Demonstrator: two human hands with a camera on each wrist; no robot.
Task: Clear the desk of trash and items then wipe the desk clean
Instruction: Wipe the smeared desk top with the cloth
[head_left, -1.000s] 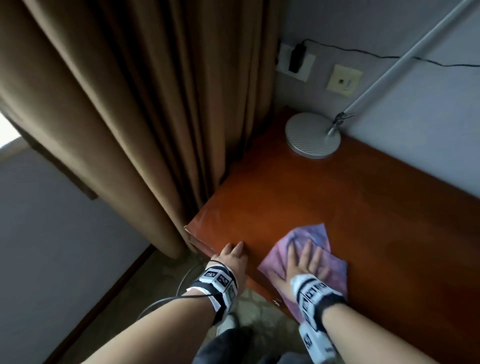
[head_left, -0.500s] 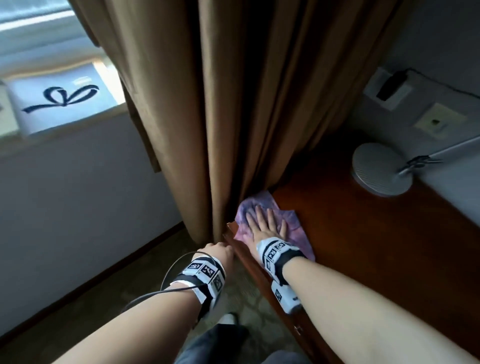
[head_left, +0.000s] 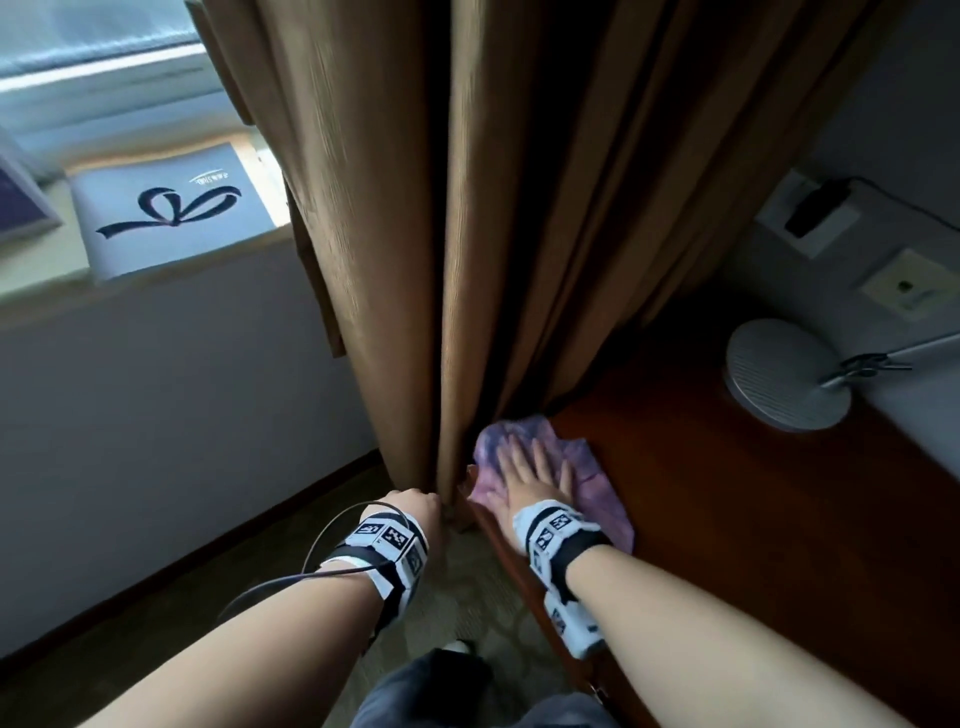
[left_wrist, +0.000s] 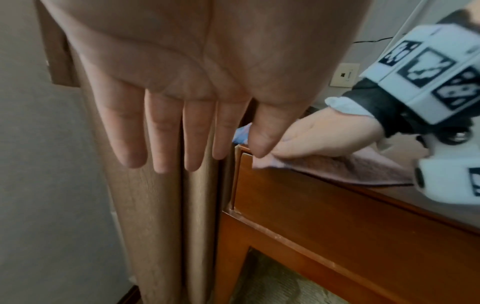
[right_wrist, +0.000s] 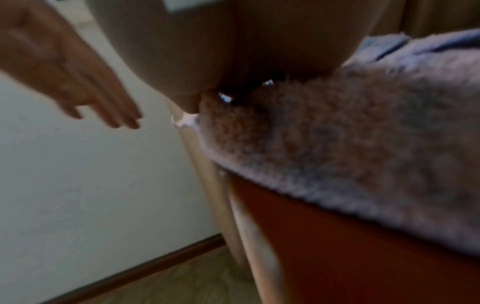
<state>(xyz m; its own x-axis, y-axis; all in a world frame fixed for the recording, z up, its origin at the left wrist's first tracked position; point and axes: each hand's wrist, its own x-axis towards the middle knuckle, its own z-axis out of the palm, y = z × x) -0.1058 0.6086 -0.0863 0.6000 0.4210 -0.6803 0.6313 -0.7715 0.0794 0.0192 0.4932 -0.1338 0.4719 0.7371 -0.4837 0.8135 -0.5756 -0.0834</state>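
A purple cloth (head_left: 597, 467) lies on the left front corner of the reddish wooden desk (head_left: 753, 519). My right hand (head_left: 535, 473) presses flat on the cloth with straight fingers; from the left wrist view the same right hand (left_wrist: 319, 137) sits on the cloth (left_wrist: 350, 168) at the desk corner. My left hand (head_left: 415, 504) hangs off the desk beside the brown curtain (head_left: 415, 260), fingers (left_wrist: 166, 144) straight and empty. The right wrist view is blurred and shows the cloth (right_wrist: 350, 144) and my left hand (right_wrist: 85, 88).
A round grey lamp base (head_left: 779, 382) stands at the desk's back, with wall sockets (head_left: 805, 213) behind it. The curtain hangs against the desk's left side. A white box with a black ribbon print (head_left: 171, 208) lies on the window sill.
My right hand has slid the cloth leftward and back to the desk's corner by the curtain. My left hand has come off the desk edge and hangs by the curtain.
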